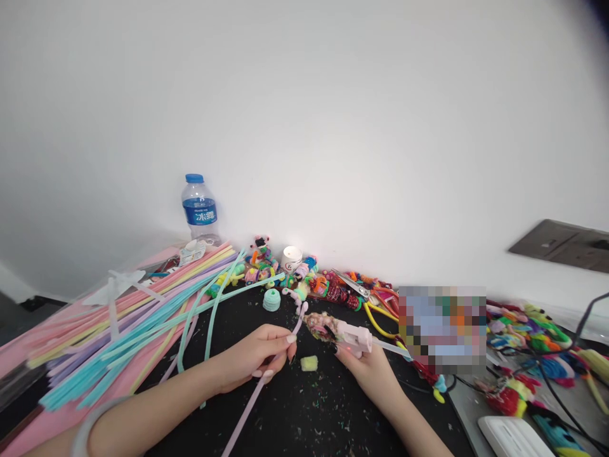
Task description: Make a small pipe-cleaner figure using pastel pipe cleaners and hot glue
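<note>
My left hand (254,358) pinches a long pale pink pipe cleaner (259,390) that runs from the table's near edge up towards the middle. Its upper tip meets the crusted nozzle of a pink glue gun (349,335). My right hand (368,371) grips that glue gun from below, nozzle pointing left. A small yellow-green fuzzy piece (309,363) lies on the black mat (304,419) between my two hands. A mint fuzzy coil (271,299) sits just beyond them.
A big fan of pastel pipe cleaners (118,330) covers the left side. A water bottle (200,209) and a small white candle (292,256) stand by the wall. Small colourful fuzzy figures (304,276), scissors (354,285), cables and more bright pieces (533,343) crowd the back and right.
</note>
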The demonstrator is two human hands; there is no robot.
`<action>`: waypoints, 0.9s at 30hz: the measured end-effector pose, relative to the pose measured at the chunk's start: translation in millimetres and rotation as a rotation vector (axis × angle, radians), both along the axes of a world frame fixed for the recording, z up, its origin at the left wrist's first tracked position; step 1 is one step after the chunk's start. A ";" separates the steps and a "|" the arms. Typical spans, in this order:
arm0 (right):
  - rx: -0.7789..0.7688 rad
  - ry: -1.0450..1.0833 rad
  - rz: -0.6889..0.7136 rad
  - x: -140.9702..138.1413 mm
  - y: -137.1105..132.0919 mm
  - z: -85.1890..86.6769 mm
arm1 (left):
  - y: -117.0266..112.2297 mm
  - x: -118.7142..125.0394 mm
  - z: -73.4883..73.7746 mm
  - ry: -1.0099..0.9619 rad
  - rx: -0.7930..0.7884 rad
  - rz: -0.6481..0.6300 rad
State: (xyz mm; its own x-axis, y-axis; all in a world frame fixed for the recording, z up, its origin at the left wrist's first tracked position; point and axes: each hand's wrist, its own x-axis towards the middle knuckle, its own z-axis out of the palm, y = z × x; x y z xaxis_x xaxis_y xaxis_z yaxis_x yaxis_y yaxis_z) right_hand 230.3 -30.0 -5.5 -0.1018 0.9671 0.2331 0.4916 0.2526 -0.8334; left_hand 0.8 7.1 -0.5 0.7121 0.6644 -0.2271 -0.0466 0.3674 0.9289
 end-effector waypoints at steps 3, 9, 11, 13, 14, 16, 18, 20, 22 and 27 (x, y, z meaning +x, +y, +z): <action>-0.008 -0.028 0.013 0.3 -0.3 1.5 | 0.0 0.1 0.5 0.003 -0.015 0.014; -0.013 -0.011 0.014 -0.6 -0.8 1.2 | 0.3 -0.7 0.1 0.007 -0.016 0.007; -0.012 0.017 0.019 -1.0 -0.7 0.5 | 0.5 -0.9 -0.2 -0.002 -0.008 -0.004; -0.001 0.044 0.014 -1.2 -0.5 0.0 | 0.5 -0.9 0.1 -0.001 -0.001 -0.013; 0.006 0.054 0.010 -1.2 -0.3 -0.1 | 0.5 -0.8 0.6 0.008 0.002 -0.016; 0.011 0.062 0.009 -1.3 0.1 0.0 | 0.2 -0.6 2.0 0.031 0.007 -0.018; 0.003 0.060 0.003 -1.4 0.7 0.2 | -0.1 -0.5 3.1 0.048 0.007 -0.019; -0.011 0.052 -0.008 -1.3 1.2 0.0 | -0.3 -0.6 3.5 0.044 0.007 -0.020; -0.019 0.048 -0.011 -1.1 1.4 -0.4 | -0.5 -1.0 2.8 0.025 0.006 -0.025; -0.037 0.051 0.006 -0.5 0.4 0.5 | 0.1 -1.2 0.9 -0.026 -0.020 -0.025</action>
State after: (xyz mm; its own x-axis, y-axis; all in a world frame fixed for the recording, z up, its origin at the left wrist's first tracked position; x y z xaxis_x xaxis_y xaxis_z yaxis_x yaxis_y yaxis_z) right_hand 229.7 -29.7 -5.0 -0.0960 0.9745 0.2026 0.4469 0.2241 -0.8661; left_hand -0.4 7.2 0.4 0.7340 0.6419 -0.2218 -0.0608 0.3874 0.9199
